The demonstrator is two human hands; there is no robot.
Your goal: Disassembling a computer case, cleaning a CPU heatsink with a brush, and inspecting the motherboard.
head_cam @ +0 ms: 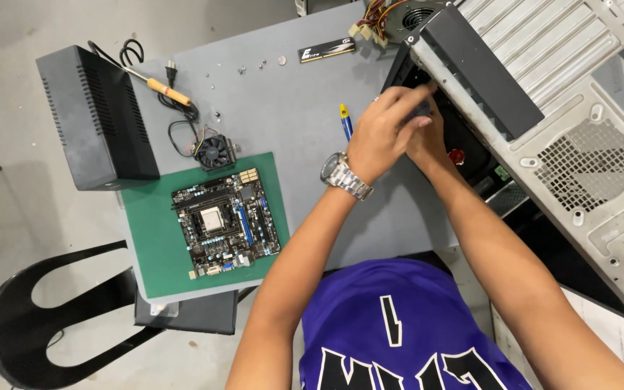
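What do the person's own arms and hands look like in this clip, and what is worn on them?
Both arms are bare to above the elbow. The left hand has a silver metal-link wristwatch at its wrist. The right hand shows no watch, ring or glove. A purple shirt with black-and-white print covers the torso.

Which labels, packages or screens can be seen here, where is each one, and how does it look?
Memory stick: top of the grey table, a flat black bar bearing a label with white and yellow print.
No packages and no screens are in view.
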